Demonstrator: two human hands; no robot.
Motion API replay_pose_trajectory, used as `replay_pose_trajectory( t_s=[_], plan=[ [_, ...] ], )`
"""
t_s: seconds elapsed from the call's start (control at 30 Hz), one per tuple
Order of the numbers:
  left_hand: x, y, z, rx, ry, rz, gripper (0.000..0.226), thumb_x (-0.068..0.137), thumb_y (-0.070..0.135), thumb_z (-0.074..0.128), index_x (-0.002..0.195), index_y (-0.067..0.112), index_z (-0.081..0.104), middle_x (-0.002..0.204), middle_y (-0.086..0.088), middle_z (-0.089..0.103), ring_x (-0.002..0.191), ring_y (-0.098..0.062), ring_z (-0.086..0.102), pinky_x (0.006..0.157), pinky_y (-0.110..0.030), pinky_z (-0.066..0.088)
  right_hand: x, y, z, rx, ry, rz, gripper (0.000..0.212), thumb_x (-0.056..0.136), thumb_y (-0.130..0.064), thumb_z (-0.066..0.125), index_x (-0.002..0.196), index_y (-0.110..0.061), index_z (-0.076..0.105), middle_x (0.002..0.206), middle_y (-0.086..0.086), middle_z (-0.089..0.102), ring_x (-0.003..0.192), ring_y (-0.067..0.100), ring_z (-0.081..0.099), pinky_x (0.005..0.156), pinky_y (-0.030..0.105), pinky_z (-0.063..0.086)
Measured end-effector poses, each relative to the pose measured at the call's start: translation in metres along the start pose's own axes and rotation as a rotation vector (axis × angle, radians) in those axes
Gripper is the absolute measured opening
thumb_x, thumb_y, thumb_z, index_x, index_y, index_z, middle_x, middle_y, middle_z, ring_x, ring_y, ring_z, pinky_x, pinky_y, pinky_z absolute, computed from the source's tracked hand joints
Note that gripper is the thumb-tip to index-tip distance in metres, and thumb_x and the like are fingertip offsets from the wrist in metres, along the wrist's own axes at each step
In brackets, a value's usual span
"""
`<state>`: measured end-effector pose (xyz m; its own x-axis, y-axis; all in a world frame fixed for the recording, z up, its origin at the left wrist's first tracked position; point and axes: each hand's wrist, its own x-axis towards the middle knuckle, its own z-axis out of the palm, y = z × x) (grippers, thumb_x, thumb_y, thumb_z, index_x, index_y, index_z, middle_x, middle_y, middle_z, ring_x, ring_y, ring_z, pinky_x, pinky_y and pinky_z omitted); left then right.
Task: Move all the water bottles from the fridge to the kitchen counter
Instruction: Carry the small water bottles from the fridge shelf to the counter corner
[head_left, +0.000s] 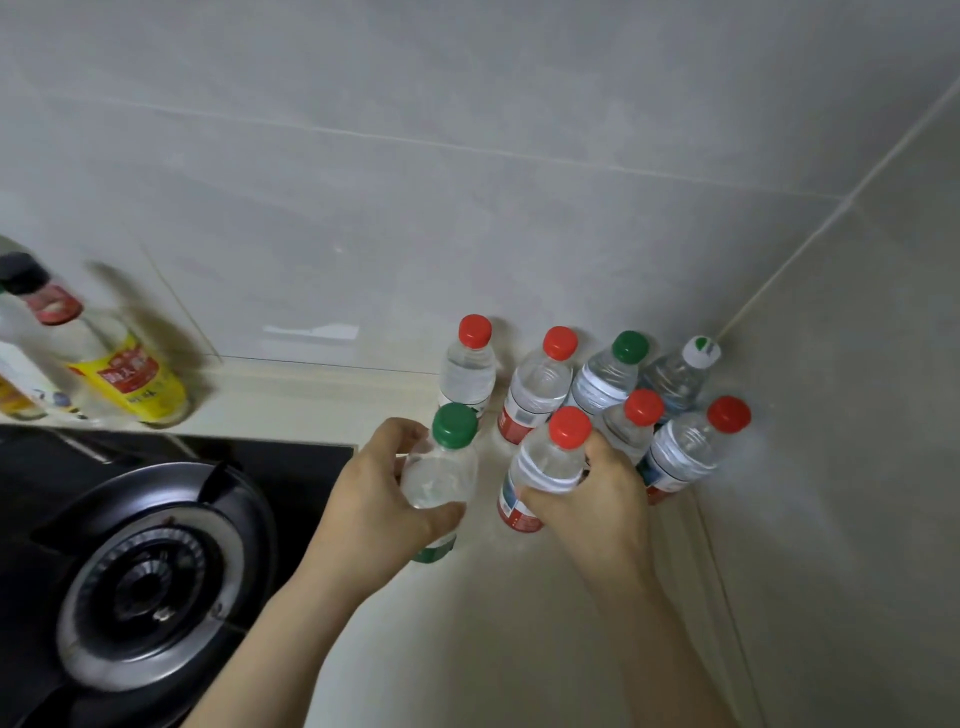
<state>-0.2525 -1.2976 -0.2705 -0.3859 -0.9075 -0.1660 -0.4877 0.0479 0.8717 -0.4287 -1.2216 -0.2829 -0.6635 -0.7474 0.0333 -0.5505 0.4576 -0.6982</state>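
Though cut off below, reads as a kitchen counter (467, 639) with a cropped black gas hob (145, 561) at left. Grips a green-capped water bottle (441, 467) in the left hand (374, 499), a red-capped water bottle (545, 462) in the right hand (587, 499), both at the counter, labels partly hidden. Shows six more water bottles (535, 389) overlapping in the corner.

Bottle cluster (597, 395) against corner; stove (150, 561) left.

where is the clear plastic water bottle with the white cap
In the head view, the clear plastic water bottle with the white cap stands back right in the wall corner, beside the back row's green-capped clear bottle and behind a red-capped bottle.
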Motion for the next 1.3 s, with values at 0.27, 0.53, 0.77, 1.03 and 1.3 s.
replay_pose_trajectory(
  t_s=[0.27, 0.53, 0.77, 1.03, 1.3],
  plan=[
    [0.005, -0.007, 0.002, -0.007, 0.003, -0.017, 0.057, 0.059, 0.019, 0.086, 0.1, 0.035, 0.05, 0.094, 0.014, 0.066, 0.084, -0.006, 0.066, 0.066, -0.013, 0.051, 0.017, -0.001, 0.009, -0.063, 0.021, -0.002, 0.037, 0.07, -0.033, 0.079, 0.098, -0.017, 0.062, 0.086, 0.001, 0.071, 0.081, 0.024, 0.066, 0.07, 0.033, 0.052],
    [0.009, -0.012, 0.004, -0.028, 0.003, -0.029, 0.059, 0.059, 0.018, 0.086, 0.102, 0.035, 0.05, 0.097, 0.012, 0.066, 0.086, -0.007, 0.067, 0.067, -0.016, 0.052, 0.025, 0.0, 0.013, -0.084, 0.005, -0.012, 0.044, 0.069, -0.029, 0.081, 0.107, -0.017, 0.062, 0.094, 0.0, 0.071, 0.089, 0.025, 0.066, 0.077, 0.033, 0.053],
    [0.014, -0.012, 0.006, -0.037, 0.012, -0.016, 0.059, 0.059, 0.018, 0.086, 0.103, 0.034, 0.05, 0.098, 0.013, 0.065, 0.089, -0.008, 0.066, 0.072, -0.021, 0.055, 0.029, 0.006, 0.019, -0.098, 0.02, -0.033, 0.052, 0.067, -0.027, 0.084, 0.113, -0.018, 0.061, 0.102, -0.001, 0.071, 0.097, 0.022, 0.066, 0.084, 0.035, 0.054],
    [0.028, -0.009, 0.016, -0.076, 0.088, 0.044, 0.054, 0.064, 0.017, 0.085, 0.105, 0.029, 0.052, 0.101, 0.021, 0.062, 0.096, -0.002, 0.06, 0.084, -0.026, 0.054, 0.032, 0.006, 0.021, -0.082, 0.005, -0.033, 0.058, 0.072, -0.023, 0.082, 0.123, -0.016, 0.055, 0.112, 0.002, 0.068, 0.106, 0.024, 0.064, 0.091, 0.034, 0.051],
    [0.043, -0.007, 0.034, -0.098, 0.115, 0.074, 0.056, 0.067, 0.012, 0.083, 0.111, 0.026, 0.051, 0.102, 0.019, 0.061, 0.097, 0.0, 0.058, 0.081, -0.021, 0.051, 0.036, 0.006, 0.021, -0.06, -0.007, -0.011, 0.057, 0.074, -0.022, 0.081, 0.124, -0.013, 0.055, 0.113, 0.003, 0.068, 0.106, 0.024, 0.064, 0.089, 0.029, 0.048]
  ],
)
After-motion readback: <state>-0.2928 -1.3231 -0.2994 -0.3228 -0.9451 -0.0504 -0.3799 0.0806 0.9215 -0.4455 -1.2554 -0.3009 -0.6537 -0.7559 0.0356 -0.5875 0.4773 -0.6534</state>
